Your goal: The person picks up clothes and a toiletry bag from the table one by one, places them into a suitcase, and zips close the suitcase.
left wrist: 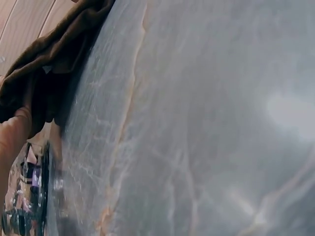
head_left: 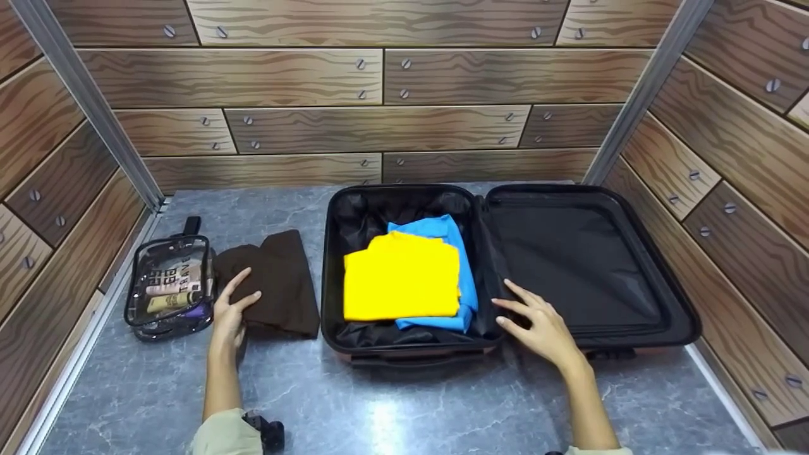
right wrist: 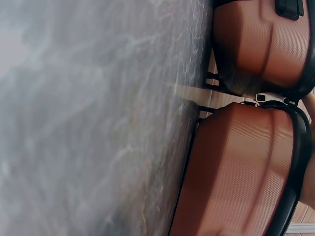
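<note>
A folded dark brown garment (head_left: 278, 284) is just left of the open suitcase (head_left: 414, 351). My left hand (head_left: 231, 313) grips its left edge, with fingers over the top and part of the hand hidden by the cloth. In the left wrist view the brown cloth (left wrist: 59, 39) drapes in folds around the hand. My right hand (head_left: 537, 325) hovers with fingers spread over the suitcase's middle, near the hinge side, holding nothing. Inside the left half lies a folded yellow garment (head_left: 401, 278) on top of a blue garment (head_left: 468, 278).
A clear toiletry bag (head_left: 167, 253) with small tubes stands left of the brown garment. The suitcase lid (head_left: 575, 265) lies open on the right. Orange-brown shell sides (right wrist: 256, 162) show in the right wrist view. Wood-patterned walls (head_left: 379, 76) enclose the grey marbled table (head_left: 316, 411).
</note>
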The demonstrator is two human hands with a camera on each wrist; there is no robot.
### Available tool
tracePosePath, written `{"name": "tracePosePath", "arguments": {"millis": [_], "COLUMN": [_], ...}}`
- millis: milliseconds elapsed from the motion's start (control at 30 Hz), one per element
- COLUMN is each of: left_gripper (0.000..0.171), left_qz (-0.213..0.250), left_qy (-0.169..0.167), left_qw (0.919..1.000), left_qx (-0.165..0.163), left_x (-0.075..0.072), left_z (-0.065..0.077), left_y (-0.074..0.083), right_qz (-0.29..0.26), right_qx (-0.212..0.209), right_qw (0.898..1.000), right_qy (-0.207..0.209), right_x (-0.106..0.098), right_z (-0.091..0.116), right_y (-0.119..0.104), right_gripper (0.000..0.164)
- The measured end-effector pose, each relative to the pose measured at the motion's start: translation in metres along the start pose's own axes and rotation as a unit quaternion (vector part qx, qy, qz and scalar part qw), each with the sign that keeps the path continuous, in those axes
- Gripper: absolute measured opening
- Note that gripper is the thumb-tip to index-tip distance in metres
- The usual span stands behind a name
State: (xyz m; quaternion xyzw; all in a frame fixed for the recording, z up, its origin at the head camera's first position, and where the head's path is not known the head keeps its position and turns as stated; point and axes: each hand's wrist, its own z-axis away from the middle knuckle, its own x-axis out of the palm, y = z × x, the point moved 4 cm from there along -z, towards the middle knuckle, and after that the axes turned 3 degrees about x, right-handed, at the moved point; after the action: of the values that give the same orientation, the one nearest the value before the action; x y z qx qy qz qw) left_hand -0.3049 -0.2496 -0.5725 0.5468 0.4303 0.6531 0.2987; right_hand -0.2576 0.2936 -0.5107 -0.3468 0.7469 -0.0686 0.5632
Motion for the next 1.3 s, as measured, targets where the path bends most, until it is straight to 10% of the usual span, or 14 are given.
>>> {"name": "tracePosePath", "arguments": {"millis": [1300], "left_gripper": [0.057], "left_qz": [-0.025], "left_qy": [-0.032], "left_qw": [0.9962], "left_qx": [0.077], "left_x": [0.039], "left_z": [0.004], "left_y": [0.056], "right_qz": [0.001], "right_qx": [-0.005], "right_qw": [1.000], "right_qy": [0.004], "right_x": [-0.001], "right_z": [0.000], "right_y": [-0.001], "right_gripper": [0.035]}}
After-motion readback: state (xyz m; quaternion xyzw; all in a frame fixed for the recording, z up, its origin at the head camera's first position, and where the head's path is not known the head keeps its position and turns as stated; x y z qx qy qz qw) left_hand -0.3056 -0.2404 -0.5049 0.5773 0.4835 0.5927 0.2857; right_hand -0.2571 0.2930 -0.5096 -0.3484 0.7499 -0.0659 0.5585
